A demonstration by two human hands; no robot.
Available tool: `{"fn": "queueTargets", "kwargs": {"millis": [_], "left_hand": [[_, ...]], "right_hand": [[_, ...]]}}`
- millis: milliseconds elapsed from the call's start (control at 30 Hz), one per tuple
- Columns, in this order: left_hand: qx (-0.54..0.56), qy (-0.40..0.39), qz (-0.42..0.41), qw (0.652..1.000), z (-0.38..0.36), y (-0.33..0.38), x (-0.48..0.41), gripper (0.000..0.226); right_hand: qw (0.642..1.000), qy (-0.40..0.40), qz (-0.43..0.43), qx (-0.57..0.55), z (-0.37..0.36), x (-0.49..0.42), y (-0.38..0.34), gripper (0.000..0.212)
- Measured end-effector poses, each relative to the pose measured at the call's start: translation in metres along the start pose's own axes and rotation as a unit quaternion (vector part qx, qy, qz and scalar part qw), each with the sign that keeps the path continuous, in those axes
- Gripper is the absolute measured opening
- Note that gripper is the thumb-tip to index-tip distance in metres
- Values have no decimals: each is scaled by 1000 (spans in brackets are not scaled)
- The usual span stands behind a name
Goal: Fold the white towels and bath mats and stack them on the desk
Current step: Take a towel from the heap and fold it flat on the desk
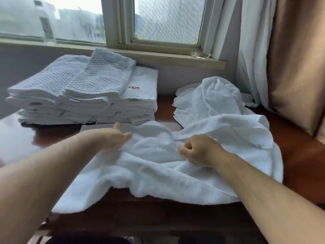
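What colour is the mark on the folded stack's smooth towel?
Red: the mark sits on the smooth towel, clearest in the head view.

1. A rumpled, unfolded white towel is spread across the front of the desk.
2. Back left, a stack of folded white towels and waffle-textured mats.
3. Back right, a heap of crumpled white towels.

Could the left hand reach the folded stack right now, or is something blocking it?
Probably yes. The left hand looks open and free, and the folded stack lies just beyond its fingertips, nothing between; the right hand holds the towel.
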State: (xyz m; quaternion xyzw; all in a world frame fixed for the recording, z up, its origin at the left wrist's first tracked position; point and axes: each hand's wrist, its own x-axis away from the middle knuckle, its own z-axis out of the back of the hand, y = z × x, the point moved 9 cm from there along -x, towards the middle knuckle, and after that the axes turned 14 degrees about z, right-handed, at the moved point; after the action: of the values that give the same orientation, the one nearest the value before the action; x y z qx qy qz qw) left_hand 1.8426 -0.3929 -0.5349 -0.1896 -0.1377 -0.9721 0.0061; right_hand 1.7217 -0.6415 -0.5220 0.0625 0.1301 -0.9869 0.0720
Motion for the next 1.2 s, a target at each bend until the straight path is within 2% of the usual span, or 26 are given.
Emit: {"fn": "queueTargets", "kwargs": {"millis": [67,133,233,267,333,400,467,533,600,667,700,767,833,900,1000,1100,1200], "left_hand": [[21,10,7,1000,-5,-7,-6,76],[-11,58,0,998,-7,-6,-7,76],[-14,166,-114,979,-3,16,15,60],[-14,160,-163,974,-7,24,25,56],[-46,68,-217,973,-23,30,42,54],[-101,-42,-208,972,-32,22,52,66],[-166,-126,-171,963,-33,6,58,90],[-202,-152,-143,957,-26,-4,61,100],[-161,-82,-154,971,-11,3,61,75],[-105,36,-190,975,5,12,64,38],[-96,52,-196,975,5,12,65,29],[-123,5,-172,977,-7,4,66,39],[-187,-26,-137,972,-13,-8,67,68],[-237,-53,-107,964,-12,-16,67,92],[-269,-92,-90,954,-14,-22,64,109],[-249,-67,-87,962,-17,-26,55,97],[-193,8,-111,975,-17,-21,48,61]], "right_hand": [[1000,-11,-3,20,0,2,0,46],[1000,-1,-15,20,-1,2,1,43],[998,23,-55,17,-3,1,3,38],[997,20,-66,19,-6,0,4,36],[996,-6,-89,28,-12,-4,7,37],[992,-30,-118,37,-15,-9,10,43],[987,-53,-145,50,-17,-14,12,54],[981,-71,-164,69,-17,-21,10,51],[984,-61,-152,64,-16,-28,1,38],[995,-24,-93,13,-19,-38,-15,23],[998,-13,-60,-24,-21,-41,-26,19],[998,-23,-11,-61,-31,-43,-42,22],[999,-37,9,-26,-38,-43,-48,42],[999,-44,7,15,-42,-43,-49,53],[995,-87,9,49,-53,-44,-50,64],[994,-91,10,54,-56,-44,-48,66],[996,-77,11,51,-54,-42,-46,66]]}}
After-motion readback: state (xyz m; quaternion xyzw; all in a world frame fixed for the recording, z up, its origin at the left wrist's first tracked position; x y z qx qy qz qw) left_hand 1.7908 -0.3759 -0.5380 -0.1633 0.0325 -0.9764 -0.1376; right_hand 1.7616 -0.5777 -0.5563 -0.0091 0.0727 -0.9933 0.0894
